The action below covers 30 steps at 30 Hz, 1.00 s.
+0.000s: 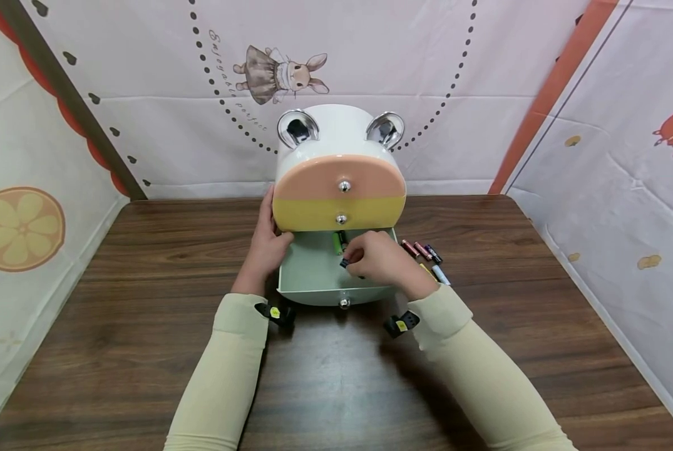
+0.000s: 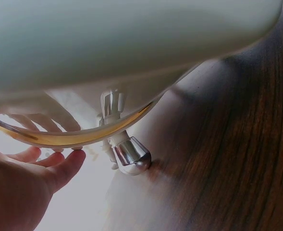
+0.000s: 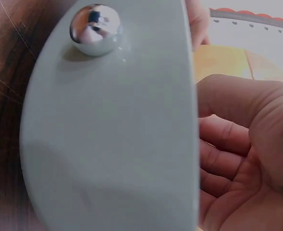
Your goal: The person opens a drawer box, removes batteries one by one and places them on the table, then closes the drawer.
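A white desktop drawer cabinet (image 1: 339,134) with silver ears stands on the table, its green bottom drawer (image 1: 310,272) pulled out. Inside the drawer lie a green battery (image 1: 337,243) and a black battery (image 1: 344,238). My right hand (image 1: 378,258) reaches in over the right part of the drawer and pinches a dark battery (image 1: 344,263). In the right wrist view the drawer front (image 3: 112,130) hides its fingertips. My left hand (image 1: 267,250) rests against the cabinet's left side, fingers extended and thumb near the lower front edge.
Right of the drawer, several loose batteries lie on the wooden table (image 1: 144,351), among them a red battery (image 1: 410,248) and a light blue battery (image 1: 441,275). A silver knob (image 1: 344,303) sticks out from the drawer front. Patterned cloth (image 1: 161,62) hangs behind and at both sides.
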Motion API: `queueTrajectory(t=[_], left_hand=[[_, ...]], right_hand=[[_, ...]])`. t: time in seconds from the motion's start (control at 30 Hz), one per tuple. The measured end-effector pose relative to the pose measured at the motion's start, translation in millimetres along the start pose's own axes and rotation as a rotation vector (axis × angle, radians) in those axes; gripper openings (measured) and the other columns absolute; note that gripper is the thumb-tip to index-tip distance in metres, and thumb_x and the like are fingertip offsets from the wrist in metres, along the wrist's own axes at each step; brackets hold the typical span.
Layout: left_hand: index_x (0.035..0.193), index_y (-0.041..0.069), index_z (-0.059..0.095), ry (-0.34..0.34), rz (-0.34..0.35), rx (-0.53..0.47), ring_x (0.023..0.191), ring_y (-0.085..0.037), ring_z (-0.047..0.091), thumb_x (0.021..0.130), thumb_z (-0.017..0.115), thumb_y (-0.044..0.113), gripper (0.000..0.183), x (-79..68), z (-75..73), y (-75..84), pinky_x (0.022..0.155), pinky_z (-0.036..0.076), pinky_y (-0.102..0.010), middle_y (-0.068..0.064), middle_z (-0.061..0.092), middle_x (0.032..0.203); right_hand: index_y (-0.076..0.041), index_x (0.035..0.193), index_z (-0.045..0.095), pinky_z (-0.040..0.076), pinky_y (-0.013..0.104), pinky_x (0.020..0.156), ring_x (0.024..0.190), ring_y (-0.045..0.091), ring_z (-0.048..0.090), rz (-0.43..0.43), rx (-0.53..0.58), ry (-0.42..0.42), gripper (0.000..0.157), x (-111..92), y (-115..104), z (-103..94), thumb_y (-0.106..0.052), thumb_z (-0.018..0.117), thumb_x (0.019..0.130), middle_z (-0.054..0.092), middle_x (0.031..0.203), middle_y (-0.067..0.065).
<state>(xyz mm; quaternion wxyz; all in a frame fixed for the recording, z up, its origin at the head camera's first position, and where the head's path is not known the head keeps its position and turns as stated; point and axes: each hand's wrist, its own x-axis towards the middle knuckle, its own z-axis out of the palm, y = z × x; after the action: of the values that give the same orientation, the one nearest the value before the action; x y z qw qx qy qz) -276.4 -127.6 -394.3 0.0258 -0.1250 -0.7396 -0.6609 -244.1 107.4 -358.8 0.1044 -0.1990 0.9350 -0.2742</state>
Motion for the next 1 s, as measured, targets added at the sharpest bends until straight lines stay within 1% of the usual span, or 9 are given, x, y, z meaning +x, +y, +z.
queueTrajectory(t=[0.13, 0.37, 0.6, 0.73, 0.93, 1.0], left_hand=[[0.157, 0.025, 0.001, -0.001, -0.005, -0.004, 0.145, -0.023, 0.023, 0.081, 0.041, -0.018, 0.096, -0.1, 0.4, 0.5, 0.098, 0.031, -0.041, 0.0, 0.007, 0.164], [0.157, 0.026, 0.002, -0.001, 0.004, -0.01, 0.145, -0.023, 0.024, 0.081, 0.041, -0.018, 0.097, 0.6, 0.9, -1.1, 0.1, 0.03, -0.042, 0.0, 0.008, 0.164], [0.157, 0.025, 0.003, 0.006, 0.014, -0.022, 0.143, -0.024, 0.026, 0.079, 0.041, -0.019, 0.097, 1.1, 0.7, -3.6, 0.099, 0.031, -0.043, -0.001, 0.012, 0.163], [0.157, 0.025, 0.003, 0.007, 0.013, -0.024, 0.142, -0.025, 0.028, 0.08, 0.041, -0.019, 0.097, 0.6, 1.0, -5.0, 0.099, 0.032, -0.043, -0.003, 0.017, 0.162], [0.156, 0.023, 0.004, 0.01, 0.02, -0.03, 0.141, -0.028, 0.03, 0.079, 0.041, -0.02, 0.096, 0.2, 1.3, -3.9, 0.1, 0.032, -0.045, -0.009, 0.02, 0.16], [0.156, 0.022, 0.004, 0.013, 0.021, -0.032, 0.141, -0.028, 0.03, 0.079, 0.041, -0.02, 0.096, 0.9, 1.3, -3.9, 0.101, 0.032, -0.046, -0.01, 0.02, 0.16]], right_hand=[[-0.015, 0.096, 0.075, 0.052, 0.029, 0.072, 0.079, 0.009, 0.064, 0.001, 0.032, 0.012, 0.017, -9, 2, -8.5, -0.014, 0.068, 0.08, 0.072, 0.088, -0.004], [-0.019, 0.094, 0.073, 0.051, 0.029, 0.069, 0.081, 0.009, 0.064, 0.047, 0.057, 0.047, 0.013, -24, 5, -19.8, -0.02, 0.069, 0.081, 0.071, 0.087, -0.006], [-0.017, 0.096, 0.073, 0.051, 0.03, 0.07, 0.082, 0.011, 0.065, 0.026, 0.055, 0.088, 0.015, -41, 10, -31.3, -0.02, 0.071, 0.082, 0.071, 0.088, -0.004], [-0.016, 0.096, 0.073, 0.051, 0.03, 0.069, 0.081, 0.012, 0.064, 0.032, 0.056, 0.1, 0.015, -51, 15, -36.5, -0.019, 0.071, 0.082, 0.071, 0.087, -0.002], [-0.014, 0.098, 0.072, 0.051, 0.031, 0.063, 0.08, 0.016, 0.063, 0.081, 0.084, 0.12, 0.016, -65, 25, -44.4, -0.019, 0.07, 0.083, 0.071, 0.088, 0.001], [-0.015, 0.099, 0.072, 0.051, 0.031, 0.063, 0.081, 0.016, 0.063, 0.1, 0.089, 0.123, 0.017, -69, 29, -46.5, -0.019, 0.07, 0.083, 0.071, 0.089, 0.001]])
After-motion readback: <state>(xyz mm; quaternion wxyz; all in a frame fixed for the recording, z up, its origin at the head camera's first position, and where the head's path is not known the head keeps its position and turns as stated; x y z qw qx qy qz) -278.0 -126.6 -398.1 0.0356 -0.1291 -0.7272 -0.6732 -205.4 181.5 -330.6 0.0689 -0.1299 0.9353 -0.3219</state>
